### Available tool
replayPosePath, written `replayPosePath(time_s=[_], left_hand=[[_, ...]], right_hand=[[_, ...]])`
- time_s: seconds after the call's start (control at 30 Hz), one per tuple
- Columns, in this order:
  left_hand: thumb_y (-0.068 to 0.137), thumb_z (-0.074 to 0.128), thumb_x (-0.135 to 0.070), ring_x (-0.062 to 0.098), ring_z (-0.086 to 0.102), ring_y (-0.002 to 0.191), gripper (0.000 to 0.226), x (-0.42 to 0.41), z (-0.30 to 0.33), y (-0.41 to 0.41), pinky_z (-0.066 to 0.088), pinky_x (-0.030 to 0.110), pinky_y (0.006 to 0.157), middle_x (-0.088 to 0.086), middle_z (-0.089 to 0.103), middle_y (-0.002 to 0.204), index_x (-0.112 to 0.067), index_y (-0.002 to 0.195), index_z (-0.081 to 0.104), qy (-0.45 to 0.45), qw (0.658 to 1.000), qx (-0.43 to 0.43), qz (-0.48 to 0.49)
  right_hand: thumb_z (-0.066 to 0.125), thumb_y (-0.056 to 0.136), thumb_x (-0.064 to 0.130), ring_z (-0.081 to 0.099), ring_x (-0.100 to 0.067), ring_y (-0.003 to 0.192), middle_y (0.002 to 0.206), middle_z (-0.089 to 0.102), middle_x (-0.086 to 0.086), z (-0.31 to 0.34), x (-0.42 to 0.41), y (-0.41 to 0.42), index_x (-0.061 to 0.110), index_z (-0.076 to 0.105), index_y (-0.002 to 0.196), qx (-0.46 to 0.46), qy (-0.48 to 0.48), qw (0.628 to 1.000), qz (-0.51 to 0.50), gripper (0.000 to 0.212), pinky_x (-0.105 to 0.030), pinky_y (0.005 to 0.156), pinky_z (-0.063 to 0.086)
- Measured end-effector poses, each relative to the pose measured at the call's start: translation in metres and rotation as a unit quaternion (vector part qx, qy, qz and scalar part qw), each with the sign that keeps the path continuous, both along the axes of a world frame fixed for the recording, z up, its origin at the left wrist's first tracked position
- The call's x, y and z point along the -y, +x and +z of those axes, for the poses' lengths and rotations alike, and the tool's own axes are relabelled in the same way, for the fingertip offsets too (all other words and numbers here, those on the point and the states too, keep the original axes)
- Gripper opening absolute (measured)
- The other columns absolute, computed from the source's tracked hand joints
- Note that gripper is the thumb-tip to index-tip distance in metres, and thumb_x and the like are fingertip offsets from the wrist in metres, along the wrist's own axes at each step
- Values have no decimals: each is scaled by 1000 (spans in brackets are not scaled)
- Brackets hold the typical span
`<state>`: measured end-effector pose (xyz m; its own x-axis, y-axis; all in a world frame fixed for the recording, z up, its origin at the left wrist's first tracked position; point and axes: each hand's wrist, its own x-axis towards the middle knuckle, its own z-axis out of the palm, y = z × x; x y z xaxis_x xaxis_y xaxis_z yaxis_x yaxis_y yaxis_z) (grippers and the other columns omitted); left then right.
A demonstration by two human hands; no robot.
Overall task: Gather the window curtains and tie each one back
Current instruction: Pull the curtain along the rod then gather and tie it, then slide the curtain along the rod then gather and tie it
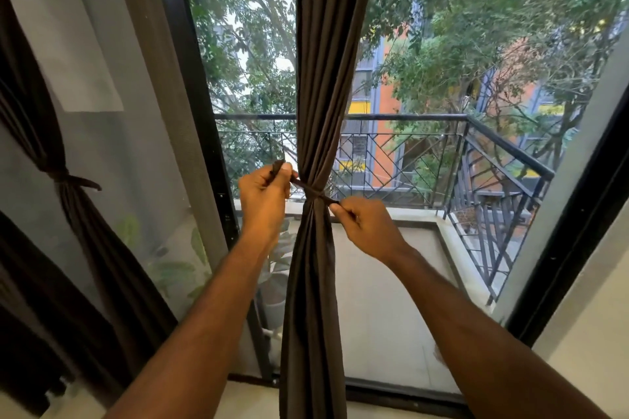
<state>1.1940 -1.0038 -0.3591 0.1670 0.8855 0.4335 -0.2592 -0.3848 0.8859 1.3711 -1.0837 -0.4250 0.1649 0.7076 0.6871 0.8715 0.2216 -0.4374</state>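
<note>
A dark brown curtain (326,78) hangs gathered in the middle of the window, pinched tight at waist height by a thin brown tie strip (315,193). My left hand (263,197) is shut on the strip's left end, just left of the curtain. My right hand (367,226) is shut on the strip's right end, slightly lower and to the right. The strip runs taut between both hands across the curtain's front. A second dark curtain (78,214) at the far left is tied back with its own band (73,178).
A black window frame post (200,119) stands left of the centre curtain, another frame (578,224) at the right. Beyond the glass lie a balcony with a black metal railing (408,117), a potted plant (275,269), trees and buildings.
</note>
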Motion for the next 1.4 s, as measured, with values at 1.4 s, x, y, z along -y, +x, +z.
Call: replayPosePath(time_s=[1.4], left_hand=[[90, 67, -30, 25, 64, 80, 13, 294, 175, 269, 53, 38, 72, -3, 65, 77, -17, 92, 68, 573, 750, -92, -317]], right_hand=[[50, 89, 29, 66, -33, 89, 96, 71, -5, 256, 426, 77, 24, 65, 97, 108, -99, 698, -701, 18, -40, 81, 51]])
